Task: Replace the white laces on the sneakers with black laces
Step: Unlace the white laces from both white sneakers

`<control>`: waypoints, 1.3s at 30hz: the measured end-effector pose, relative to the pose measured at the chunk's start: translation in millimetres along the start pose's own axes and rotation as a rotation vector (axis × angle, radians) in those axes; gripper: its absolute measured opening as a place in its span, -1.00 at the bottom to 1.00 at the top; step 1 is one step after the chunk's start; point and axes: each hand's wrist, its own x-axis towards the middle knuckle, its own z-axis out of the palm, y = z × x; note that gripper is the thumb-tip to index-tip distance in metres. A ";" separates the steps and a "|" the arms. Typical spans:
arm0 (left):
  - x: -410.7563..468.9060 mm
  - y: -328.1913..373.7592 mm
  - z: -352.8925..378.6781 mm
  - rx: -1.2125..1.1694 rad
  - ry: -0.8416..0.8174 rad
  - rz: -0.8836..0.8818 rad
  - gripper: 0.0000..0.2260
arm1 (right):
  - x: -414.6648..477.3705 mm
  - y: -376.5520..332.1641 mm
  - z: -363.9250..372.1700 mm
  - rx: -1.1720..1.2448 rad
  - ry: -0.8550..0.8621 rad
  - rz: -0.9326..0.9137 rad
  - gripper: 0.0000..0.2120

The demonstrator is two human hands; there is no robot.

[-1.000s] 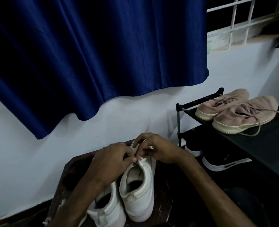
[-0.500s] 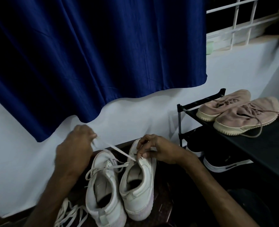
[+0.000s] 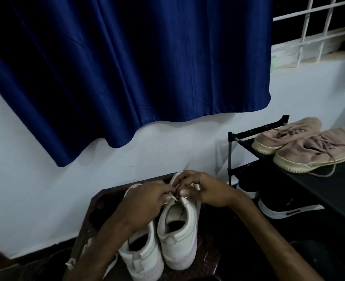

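Note:
Two white sneakers stand side by side, heels toward me, on a dark wooden stool (image 3: 98,201). The right sneaker (image 3: 177,234) has its tongue area under both hands. My left hand (image 3: 145,199) pinches the white lace (image 3: 173,197) at its upper eyelets, lying over the left sneaker (image 3: 145,256). My right hand (image 3: 210,189) holds the right sneaker's upper, fingertips meeting the left hand's. A loose white lace (image 3: 71,264) hangs off the stool's left edge. No black lace is in sight.
A black shoe rack (image 3: 231,138) stands at the right with two pink sneakers (image 3: 307,151) on top and black shoes (image 3: 277,207) below. A dark blue curtain (image 3: 127,67) hangs over the white wall. A barred window (image 3: 317,29) is at the upper right.
My left hand, which had drawn the lace out to the upper left, has come back to the right sneaker's eyelets beside my right hand. The left sneaker is covered again.

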 end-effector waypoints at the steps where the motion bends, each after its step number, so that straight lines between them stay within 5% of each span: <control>1: 1.9 0.5 0.9 0.029 0.032 -0.016 -0.83 | -2.5 1.4 -0.4 0.003 0.012 0.009 -0.88; 5: -6.2 -1.6 3.5 0.059 0.342 -0.124 -0.93 | -5.3 -1.1 4.3 0.002 0.059 0.005 -0.86; 11: -21.9 -16.8 17.4 -0.378 0.645 -0.558 -0.87 | -7.0 1.8 12.8 -0.028 0.148 0.025 -0.82; 16: -31.7 -12.7 8.9 -0.105 0.422 -0.470 -0.93 | -10.2 -21.1 3.1 -0.141 0.086 0.192 -0.62; 19: -39.8 0.6 5.7 0.153 0.395 -0.435 -0.78 | -13.5 -38.6 9.5 -0.579 0.040 0.242 -0.65; 23: -53.4 7.6 11.4 0.298 0.459 -0.436 -0.71 | -15.0 -49.4 43.0 -0.815 0.219 0.236 -0.84; 28: -52.0 3.7 38.2 -0.067 0.399 -0.215 -0.73 | -18.9 -44.5 55.2 -0.625 0.387 0.246 -0.82; 37: -46.9 -27.2 39.8 -0.439 0.274 0.096 -0.92 | -11.4 -44.0 48.6 -0.917 0.378 0.239 -0.96; 39: -48.1 -28.1 40.6 -0.501 0.238 0.137 -0.90 | -9.0 -42.4 48.4 -0.874 0.329 0.146 -0.87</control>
